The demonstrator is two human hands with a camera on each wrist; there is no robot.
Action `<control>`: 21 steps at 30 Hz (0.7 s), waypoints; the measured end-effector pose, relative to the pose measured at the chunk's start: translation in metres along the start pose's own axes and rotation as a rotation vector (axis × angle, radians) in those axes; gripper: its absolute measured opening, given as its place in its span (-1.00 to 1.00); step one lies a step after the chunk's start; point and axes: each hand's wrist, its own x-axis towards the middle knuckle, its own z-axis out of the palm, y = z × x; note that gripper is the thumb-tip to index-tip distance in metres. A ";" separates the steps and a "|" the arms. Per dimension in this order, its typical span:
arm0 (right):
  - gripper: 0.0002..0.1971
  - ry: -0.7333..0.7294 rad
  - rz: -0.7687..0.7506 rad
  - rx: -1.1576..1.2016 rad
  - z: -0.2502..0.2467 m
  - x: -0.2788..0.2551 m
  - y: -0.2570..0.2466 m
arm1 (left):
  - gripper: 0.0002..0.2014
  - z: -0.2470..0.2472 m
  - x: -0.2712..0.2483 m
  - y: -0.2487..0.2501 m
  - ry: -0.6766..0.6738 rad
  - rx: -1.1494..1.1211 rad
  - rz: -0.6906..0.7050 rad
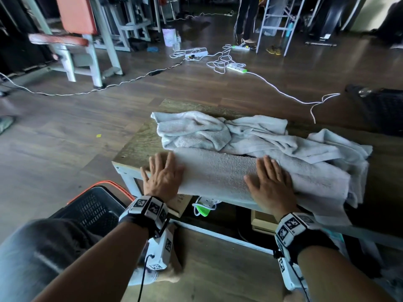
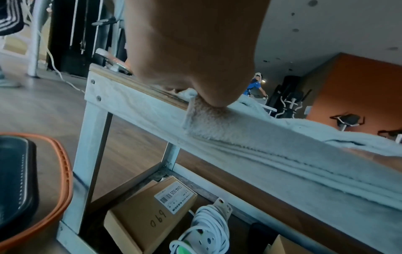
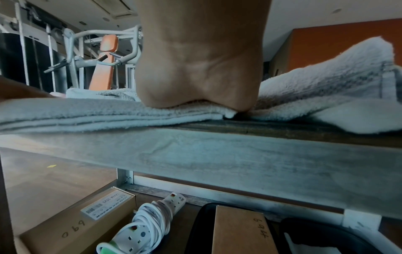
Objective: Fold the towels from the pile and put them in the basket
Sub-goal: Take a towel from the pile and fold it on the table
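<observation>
A folded pale grey towel (image 1: 218, 173) lies along the near edge of the low wooden table (image 1: 139, 142). My left hand (image 1: 162, 173) lies flat on the towel's left end with straight fingers. My right hand (image 1: 269, 182) presses flat on the towel further right. Behind them a rumpled pile of grey towels (image 1: 239, 134) covers the back and right of the table. A black basket with an orange rim (image 1: 93, 205) stands on the floor at the lower left. In the wrist views the heel of the left hand (image 2: 206, 82) and the heel of the right hand (image 3: 195, 86) press on the towel's layers (image 3: 87, 116); the fingers are hidden.
Under the table lie cardboard boxes (image 2: 139, 220) and a coiled white power strip (image 2: 206, 228). White cables (image 1: 220, 62) trail over the wooden floor beyond. A gym bench with orange pads (image 1: 76, 29) stands at the far left. A person's legs (image 1: 246, 18) show at the back.
</observation>
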 end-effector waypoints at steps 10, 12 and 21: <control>-0.23 0.018 0.026 0.019 0.003 0.000 -0.001 | -0.32 -0.004 -0.024 0.003 0.138 -0.470 -0.349; -0.23 0.023 0.020 0.021 0.004 -0.001 -0.001 | -0.38 -0.012 -0.021 0.011 -0.058 -0.781 -0.403; -0.23 0.016 -0.037 0.034 0.002 0.000 0.003 | -0.74 -0.064 -0.006 0.026 -0.224 -0.637 -0.282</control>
